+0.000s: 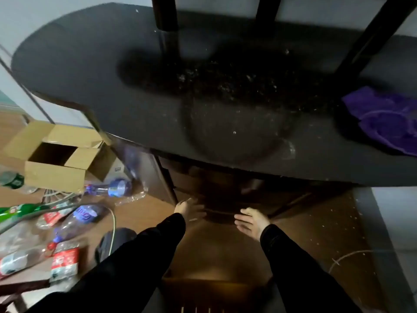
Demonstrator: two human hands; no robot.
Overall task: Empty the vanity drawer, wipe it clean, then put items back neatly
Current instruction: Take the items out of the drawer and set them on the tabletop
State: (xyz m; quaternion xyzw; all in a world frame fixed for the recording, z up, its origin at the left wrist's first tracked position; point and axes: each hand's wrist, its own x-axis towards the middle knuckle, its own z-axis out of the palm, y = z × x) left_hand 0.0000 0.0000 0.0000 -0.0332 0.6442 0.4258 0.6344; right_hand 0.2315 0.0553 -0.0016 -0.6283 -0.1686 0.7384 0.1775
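A dark, dusty vanity top [126, 91] fills the upper view. Beneath its front edge is the brown drawer area [216, 193], dim and blurred; I cannot tell whether it is pulled out or what is inside. My left hand [188, 208] reaches toward its left side, fingers spread, holding nothing. My right hand [251, 222] is near its right side, palm open and fingers apart, also holding nothing. Both arms wear black sleeves. A purple cloth [388, 118] lies crumpled on the right end of the vanity top.
An open cardboard box [56, 159] stands on the wooden floor at left. Several plastic bottles [117, 188] and wrappers litter the floor beside it, with a cable. Dark uprights [164, 14] rise from the back of the vanity. A grey wall [394, 222] lies at right.
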